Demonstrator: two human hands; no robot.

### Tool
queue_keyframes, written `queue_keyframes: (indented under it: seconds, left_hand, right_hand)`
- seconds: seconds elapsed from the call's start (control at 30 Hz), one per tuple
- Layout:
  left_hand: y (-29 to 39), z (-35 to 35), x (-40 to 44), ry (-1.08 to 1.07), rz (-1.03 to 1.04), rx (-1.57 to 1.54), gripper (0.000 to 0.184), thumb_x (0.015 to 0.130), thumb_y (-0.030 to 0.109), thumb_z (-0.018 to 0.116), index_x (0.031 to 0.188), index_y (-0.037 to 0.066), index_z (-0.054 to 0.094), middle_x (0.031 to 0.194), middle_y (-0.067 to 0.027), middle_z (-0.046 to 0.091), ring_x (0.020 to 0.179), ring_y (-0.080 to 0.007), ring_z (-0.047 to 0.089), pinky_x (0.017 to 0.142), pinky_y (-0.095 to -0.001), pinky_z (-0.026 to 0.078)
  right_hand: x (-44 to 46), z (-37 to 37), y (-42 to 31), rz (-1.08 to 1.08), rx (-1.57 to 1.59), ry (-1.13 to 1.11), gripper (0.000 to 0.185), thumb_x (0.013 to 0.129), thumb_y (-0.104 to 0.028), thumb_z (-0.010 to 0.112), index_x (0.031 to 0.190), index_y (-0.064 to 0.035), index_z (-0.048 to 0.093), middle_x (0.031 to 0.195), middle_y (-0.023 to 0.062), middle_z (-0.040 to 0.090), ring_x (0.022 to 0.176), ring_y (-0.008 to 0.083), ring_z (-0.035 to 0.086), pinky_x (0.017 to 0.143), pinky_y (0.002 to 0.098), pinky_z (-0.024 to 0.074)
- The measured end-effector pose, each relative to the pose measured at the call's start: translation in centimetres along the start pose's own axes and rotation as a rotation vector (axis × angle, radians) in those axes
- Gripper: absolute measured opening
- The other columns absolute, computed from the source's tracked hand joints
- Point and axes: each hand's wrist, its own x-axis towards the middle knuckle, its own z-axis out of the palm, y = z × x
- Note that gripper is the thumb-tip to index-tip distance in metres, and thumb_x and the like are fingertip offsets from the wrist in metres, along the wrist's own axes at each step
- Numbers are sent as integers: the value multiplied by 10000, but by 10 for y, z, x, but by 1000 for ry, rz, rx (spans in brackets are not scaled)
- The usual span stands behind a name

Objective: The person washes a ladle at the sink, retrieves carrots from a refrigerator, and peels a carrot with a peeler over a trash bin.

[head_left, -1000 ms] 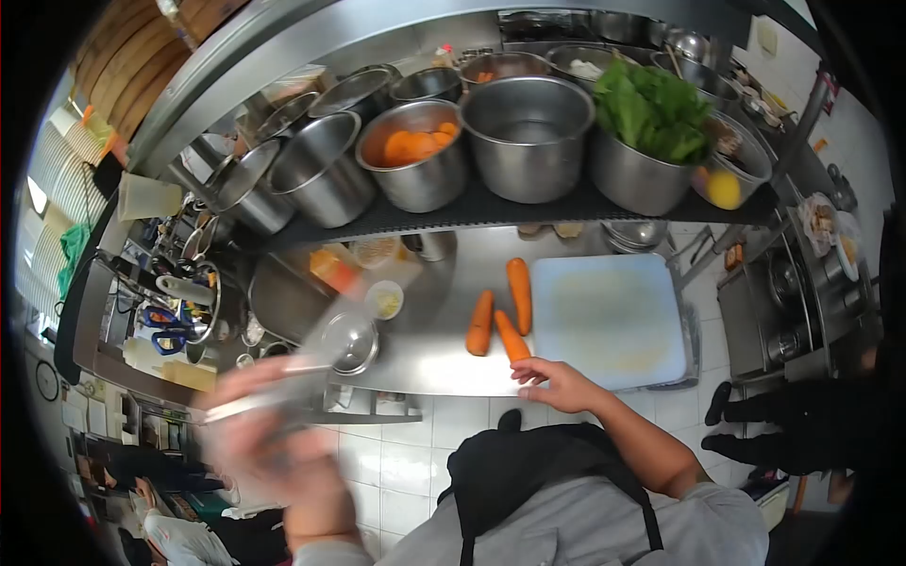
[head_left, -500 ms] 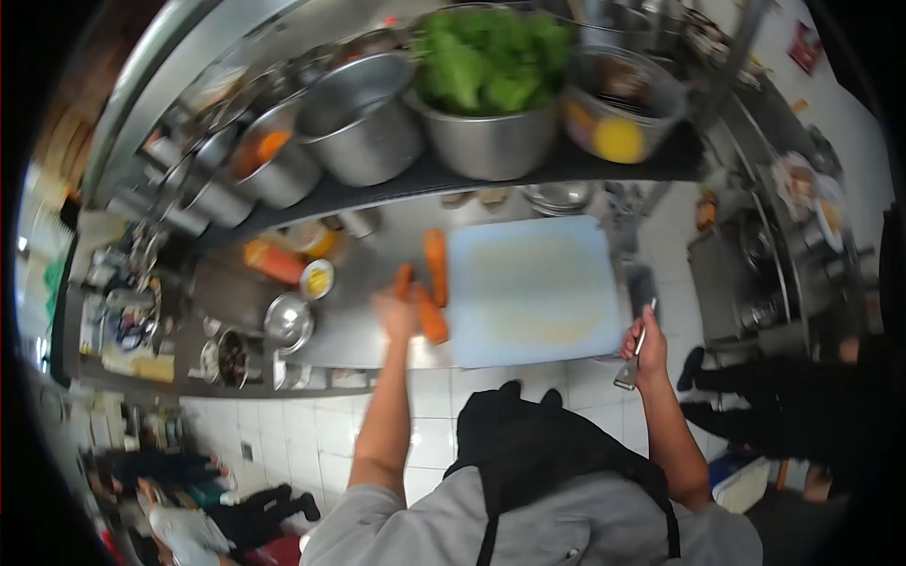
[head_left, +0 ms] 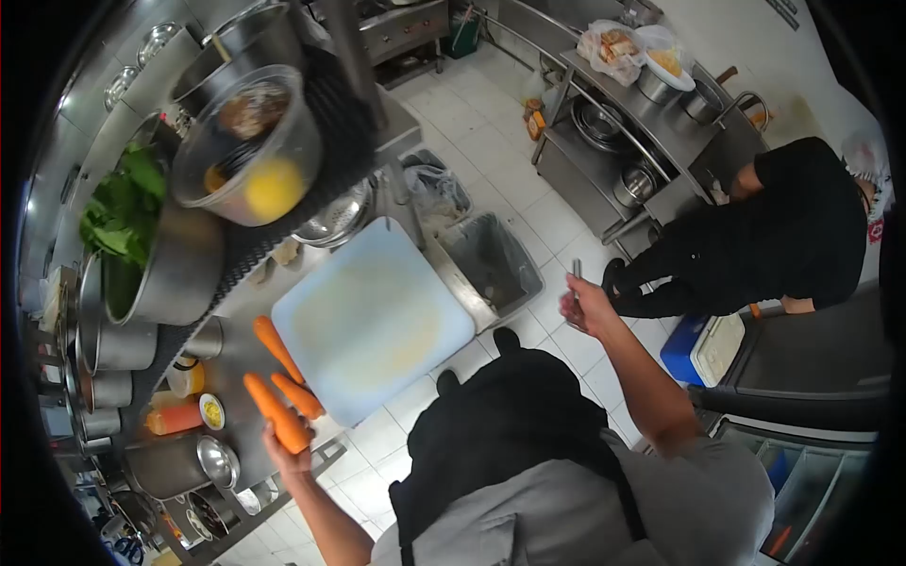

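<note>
My left hand (head_left: pixel 286 453) is closed round the lower end of a large carrot (head_left: pixel 274 411), raised at the front edge of the steel counter. Two more carrots, one long (head_left: pixel 277 347) and one shorter (head_left: pixel 297 396), lie beside the pale blue cutting board (head_left: pixel 373 321). Out to the right, beyond the board, my right hand (head_left: pixel 587 309) grips a slim metal peeler (head_left: pixel 577 270), mostly hidden by the fingers.
Lined bins (head_left: pixel 491 264) stand past the board. A person in black (head_left: pixel 755 226) is at the right, near a blue and white cooler (head_left: pixel 703 351). Overhead at left, a shelf (head_left: pixel 340 123) bears pots and a tub with a lemon (head_left: pixel 274 188).
The view has swung right. My left hand has lifted a carrot from the counter. The peeler, in my left hand at first, is now in my right, which has moved away from the board.
</note>
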Motion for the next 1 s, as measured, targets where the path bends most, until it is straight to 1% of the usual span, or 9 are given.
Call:
queue_keyframes:
  seconds: [0.13, 0.23, 0.33, 0.47, 0.57, 0.67, 0.77, 0.87, 1.0]
  left_hand:
    - [-95, 166, 16, -369, -277, -103, 476, 911, 451, 527, 1183, 60, 534, 947, -108, 628, 739, -228, 631, 548, -338, 516]
    - [-157, 275, 48, -390, -421, -98, 444, 950, 465, 479, 1155, 74, 530, 947, -137, 634, 694, -273, 625, 610, -395, 516]
    - [-194, 337, 77, -341, -446, -63, 419, 980, 445, 449, 1169, 77, 515, 945, -140, 626, 729, -281, 626, 649, -406, 518]
    - [-216, 373, 90, -347, -422, -90, 419, 985, 435, 465, 1173, 63, 501, 952, -140, 621, 779, -281, 627, 670, -422, 520]
    - [-221, 388, 89, -337, -426, -107, 437, 973, 443, 493, 1148, 43, 514, 936, -134, 620, 795, -273, 630, 674, -414, 532]
    - [-230, 400, 96, -284, -430, -96, 437, 965, 451, 499, 1098, 38, 545, 905, -134, 622, 793, -266, 634, 678, -398, 546]
    - [-229, 415, 102, -340, -436, -136, 417, 971, 434, 488, 1092, 40, 547, 890, -126, 618, 781, -263, 628, 682, -400, 548]
    - [-227, 431, 105, -356, -374, -160, 399, 988, 415, 453, 1098, 42, 541, 896, -118, 615, 773, -255, 618, 684, -397, 530]
    - [-222, 444, 103, -301, -292, -142, 400, 1006, 408, 409, 1119, 43, 528, 921, -116, 614, 763, -255, 611, 678, -398, 514]
  right_hand:
    - [45, 22, -30, -15, 10, -201, 230, 927, -311, 601, 922, -98, 516, 650, 49, 528, 546, 186, 551, 490, 284, 459]
    - [59, 37, -67, 101, 380, -609, 217, 897, -229, 622, 1018, -75, 531, 696, 47, 534, 675, 207, 593, 634, 328, 512]
    - [55, 53, -100, 37, 223, -614, 273, 870, -164, 627, 1096, -54, 520, 769, 64, 569, 781, 220, 611, 739, 368, 509]
    - [76, 43, -115, -731, -1056, -402, 352, 884, -200, 638, 1133, 2, 493, 835, 163, 636, 785, 245, 646, 719, 358, 507]
    - [48, 45, -145, -606, -1224, -454, 334, 888, -233, 648, 1071, 8, 507, 760, 172, 630, 707, 264, 641, 654, 359, 498]
    - [54, 43, -150, -794, -1179, -414, 308, 888, -249, 653, 997, 4, 515, 679, 143, 602, 589, 285, 594, 569, 384, 464]
    - [69, 52, -157, -918, -1137, -371, 284, 905, -264, 641, 925, -18, 501, 638, 90, 559, 503, 220, 525, 488, 352, 412]
    - [65, 77, -163, -577, -579, -461, 269, 923, -280, 628, 888, -52, 489, 617, 23, 505, 452, 125, 448, 414, 298, 354]
    - [34, 102, -182, -503, -470, -537, 252, 929, -270, 621, 860, -76, 476, 634, -11, 485, 440, 63, 406, 367, 253, 306]
